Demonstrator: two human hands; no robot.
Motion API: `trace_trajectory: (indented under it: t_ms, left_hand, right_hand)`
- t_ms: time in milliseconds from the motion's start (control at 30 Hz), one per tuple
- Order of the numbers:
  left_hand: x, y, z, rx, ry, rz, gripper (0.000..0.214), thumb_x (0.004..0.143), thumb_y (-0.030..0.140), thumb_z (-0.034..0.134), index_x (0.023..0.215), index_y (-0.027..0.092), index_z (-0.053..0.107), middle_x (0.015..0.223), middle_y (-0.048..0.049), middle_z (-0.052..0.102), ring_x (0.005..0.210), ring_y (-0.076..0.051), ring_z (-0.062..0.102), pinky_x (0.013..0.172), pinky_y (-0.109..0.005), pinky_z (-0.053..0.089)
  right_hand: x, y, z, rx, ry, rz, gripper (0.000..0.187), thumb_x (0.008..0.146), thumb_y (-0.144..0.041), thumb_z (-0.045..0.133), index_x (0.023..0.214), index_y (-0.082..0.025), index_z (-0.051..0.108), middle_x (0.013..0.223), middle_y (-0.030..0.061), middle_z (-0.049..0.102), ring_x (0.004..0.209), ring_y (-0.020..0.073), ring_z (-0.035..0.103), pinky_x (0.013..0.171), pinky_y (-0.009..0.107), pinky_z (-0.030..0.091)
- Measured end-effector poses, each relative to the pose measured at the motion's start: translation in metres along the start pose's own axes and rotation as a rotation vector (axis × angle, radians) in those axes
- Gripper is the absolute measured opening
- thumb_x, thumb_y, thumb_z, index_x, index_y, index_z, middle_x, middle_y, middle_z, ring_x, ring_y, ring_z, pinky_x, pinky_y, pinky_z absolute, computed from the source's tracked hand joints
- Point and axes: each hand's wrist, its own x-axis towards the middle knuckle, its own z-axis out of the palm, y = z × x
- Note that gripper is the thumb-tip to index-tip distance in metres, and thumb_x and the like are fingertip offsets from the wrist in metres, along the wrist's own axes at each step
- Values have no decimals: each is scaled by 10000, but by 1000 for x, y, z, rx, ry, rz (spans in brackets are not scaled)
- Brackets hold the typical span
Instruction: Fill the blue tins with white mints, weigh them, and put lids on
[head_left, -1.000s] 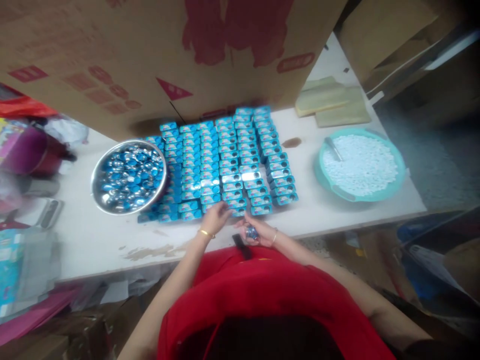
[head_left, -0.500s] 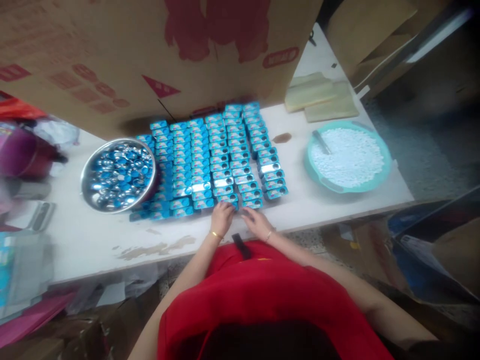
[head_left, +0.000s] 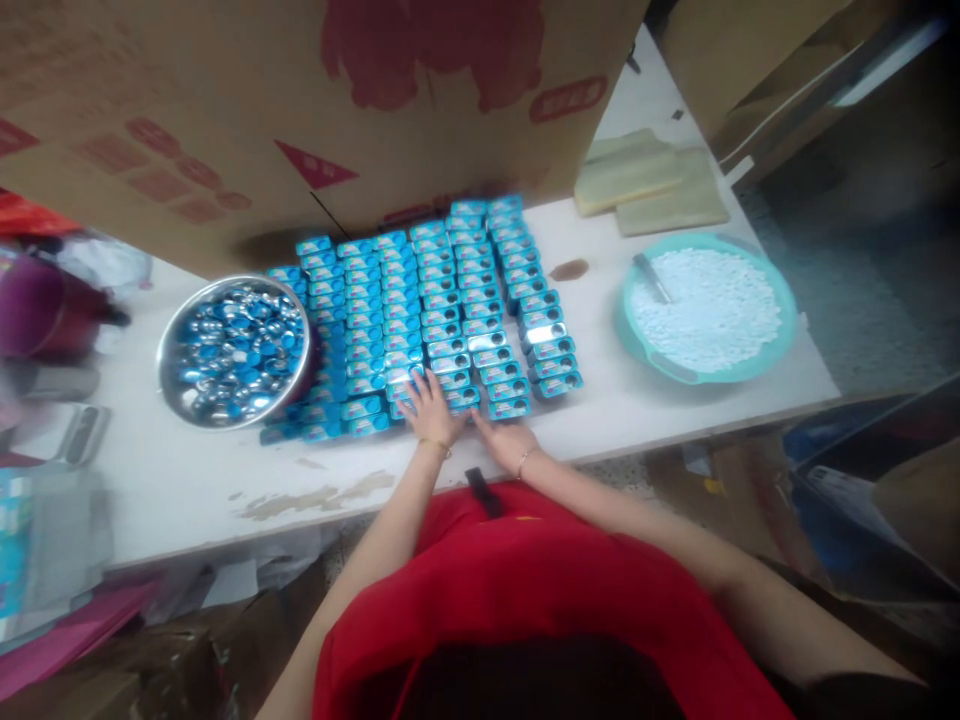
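Note:
Several small blue tins [head_left: 435, 300] lie in tight rows on a white table [head_left: 187, 480]. My left hand [head_left: 429, 410] rests flat with fingers spread on the nearest tins of the middle rows. My right hand [head_left: 504, 436] lies beside it at the front edge of the rows, fingers stretched toward the tins; I see nothing held in it. A steel bowl [head_left: 234, 350] full of blue and silver lids stands to the left of the rows. A teal basin [head_left: 705, 310] of small white pieces with a scoop [head_left: 651, 278] sits to the right.
A large cardboard box [head_left: 300, 110] stands behind the tins. Folded beige cloths [head_left: 649, 185] lie at the back right. A dark red pot [head_left: 45, 310] and packaging clutter the left side. More boxes stand on the floor to the right.
A second ago my right hand held a small blue thing near my body. It has since moved forward onto the table, and both hands now press against the nearest tins.

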Motion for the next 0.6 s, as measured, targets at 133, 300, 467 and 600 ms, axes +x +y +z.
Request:
trace_trajectory:
  t_ms: [133, 300, 467, 600]
  left_hand:
    - [4, 1, -4, 7, -65, 0, 998, 743, 555, 571, 1477, 135, 42, 1545, -164, -19, 1405, -379, -62, 1077, -630, 44]
    - [-18, 12, -23, -290, 76, 206, 641, 803, 352, 583, 1376, 164, 368, 1441, -179, 342, 1344, -333, 275, 1054, -514, 274]
    - [-38, 24, -34, -754, -183, 429, 168, 763, 187, 565, 915, 175, 636, 866, -41, 591, 754, -145, 561, 726, -272, 473]
    - [-35, 31, -32, -784, -153, 349, 128, 667, 76, 537, 739, 166, 591, 791, -9, 529, 695, -119, 512, 682, -240, 447]
  right_hand:
    - [-1, 3, -4, 171, 34, -14, 602, 882, -347, 513, 1439, -221, 320, 873, 158, 700, 803, 289, 649, 737, 392, 456]
    - [-3, 9, -19, 1019, 220, 205, 552, 883, -586, 349, 1188, -181, 566, 581, 5, 581, 433, 126, 500, 435, 240, 398]
    - [4, -7, -32, 1453, 231, 391, 599, 787, -712, 397, 894, -166, 619, 556, -11, 537, 374, 86, 423, 339, 207, 294]
    - [15, -23, -36, 1502, 244, 418, 528, 757, -694, 473, 733, -178, 586, 549, -5, 535, 450, 110, 482, 387, 217, 345]
